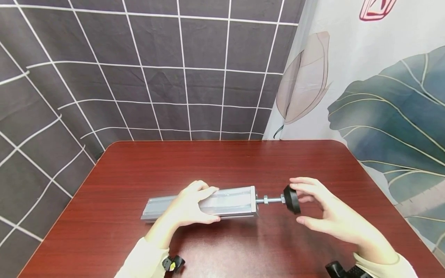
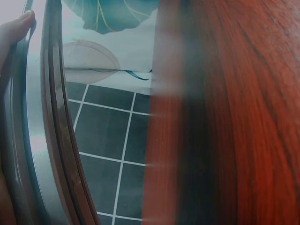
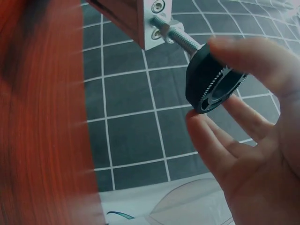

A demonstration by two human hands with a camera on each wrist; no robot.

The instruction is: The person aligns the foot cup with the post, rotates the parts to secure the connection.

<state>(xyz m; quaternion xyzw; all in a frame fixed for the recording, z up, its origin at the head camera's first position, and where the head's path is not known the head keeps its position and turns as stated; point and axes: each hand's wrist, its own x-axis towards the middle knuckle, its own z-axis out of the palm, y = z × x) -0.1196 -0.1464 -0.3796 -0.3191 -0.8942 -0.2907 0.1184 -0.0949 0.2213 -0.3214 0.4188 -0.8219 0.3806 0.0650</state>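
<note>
A silver aluminium profile [image 1: 233, 200] lies lengthwise above the table, its end plate facing right. My left hand [image 1: 189, 204] grips it around the middle, thumb and fingers on opposite sides. In the left wrist view a fingertip [image 2: 27, 18] shows at the edge of the grooved profile [image 2: 37, 117]. From the end plate [image 3: 157, 23] sticks out a threaded stud [image 3: 180, 37] with nuts, carrying a round black levelling foot [image 1: 291, 199]. My right hand [image 1: 325, 208] pinches this foot at its rim. In the right wrist view the foot's ribbed hollow underside faces the palm.
Under the work is a reddish-brown wooden table [image 1: 222, 162] with rounded far corners. Behind it hangs a dark grey cloth [image 1: 205, 88] with a white grid, and a white leaf-patterned curtain [image 1: 340, 69] hangs to the right.
</note>
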